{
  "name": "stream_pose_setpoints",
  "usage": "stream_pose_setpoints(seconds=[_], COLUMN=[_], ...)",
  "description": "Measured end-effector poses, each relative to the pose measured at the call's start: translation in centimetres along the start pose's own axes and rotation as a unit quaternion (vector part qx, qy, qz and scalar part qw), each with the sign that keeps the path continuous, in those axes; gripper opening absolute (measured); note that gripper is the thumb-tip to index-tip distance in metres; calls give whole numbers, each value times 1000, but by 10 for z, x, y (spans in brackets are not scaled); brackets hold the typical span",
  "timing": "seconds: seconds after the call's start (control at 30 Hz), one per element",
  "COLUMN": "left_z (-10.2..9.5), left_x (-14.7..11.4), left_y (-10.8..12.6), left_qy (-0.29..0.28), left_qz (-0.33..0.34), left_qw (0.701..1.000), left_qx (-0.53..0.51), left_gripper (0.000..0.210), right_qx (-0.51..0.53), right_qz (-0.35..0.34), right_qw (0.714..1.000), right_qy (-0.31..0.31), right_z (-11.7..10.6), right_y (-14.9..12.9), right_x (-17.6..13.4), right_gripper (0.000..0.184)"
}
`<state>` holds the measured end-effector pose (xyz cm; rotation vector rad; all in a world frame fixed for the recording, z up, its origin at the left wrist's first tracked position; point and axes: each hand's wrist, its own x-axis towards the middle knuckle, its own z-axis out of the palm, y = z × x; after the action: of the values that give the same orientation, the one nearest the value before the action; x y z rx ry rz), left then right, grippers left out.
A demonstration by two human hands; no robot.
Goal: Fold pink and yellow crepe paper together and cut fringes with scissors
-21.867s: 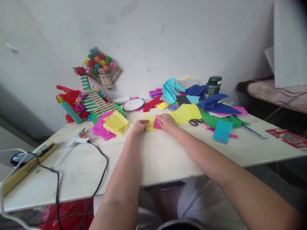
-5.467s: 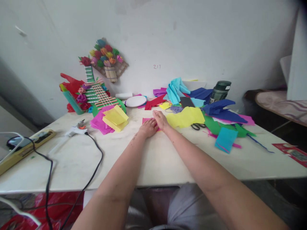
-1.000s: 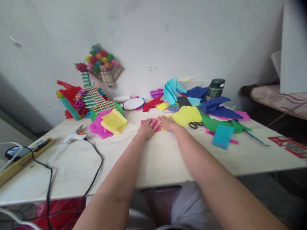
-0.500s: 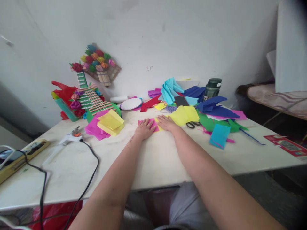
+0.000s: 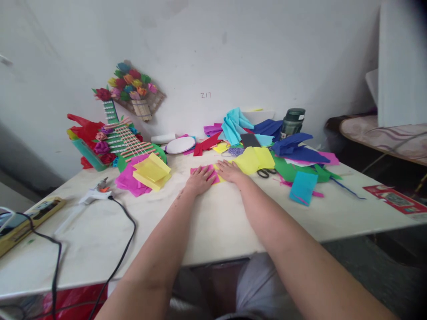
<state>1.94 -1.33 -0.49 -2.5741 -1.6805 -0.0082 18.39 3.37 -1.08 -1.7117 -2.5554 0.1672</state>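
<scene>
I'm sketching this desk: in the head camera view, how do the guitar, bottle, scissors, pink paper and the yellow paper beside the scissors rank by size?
1. Guitar
2. Yellow paper
3. Bottle
4. Scissors, mostly handles showing
Unranked: pink paper, partly covered by the left hand, similar to the bottle in visible size.

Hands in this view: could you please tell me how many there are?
2: the left hand lies on the pink paper, and the right hand beside it on the yellow paper.
</scene>
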Motion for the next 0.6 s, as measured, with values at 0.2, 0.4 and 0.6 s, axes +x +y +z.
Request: stream_pose_setpoints(seconds=[0.2,0.4,0.6], left_z=[-2,2,6], left_x=[-1,2,5], left_y=[0,-2,-3], left_qy=[-7,1,6], left_qz=[34,20,7], left_qw=[999,1000,1000], left_qx=[18,13,-4], left_gripper=[51,52,55], right_qx=[3,14,16], right_qz=[22,81,85], right_qw=[1000,996,996], right_qy=[9,19,13], right_z=[2,-1,-1], right_y=[-1,-2,-2], right_x=[2,1,3], right_gripper=[55,54,55])
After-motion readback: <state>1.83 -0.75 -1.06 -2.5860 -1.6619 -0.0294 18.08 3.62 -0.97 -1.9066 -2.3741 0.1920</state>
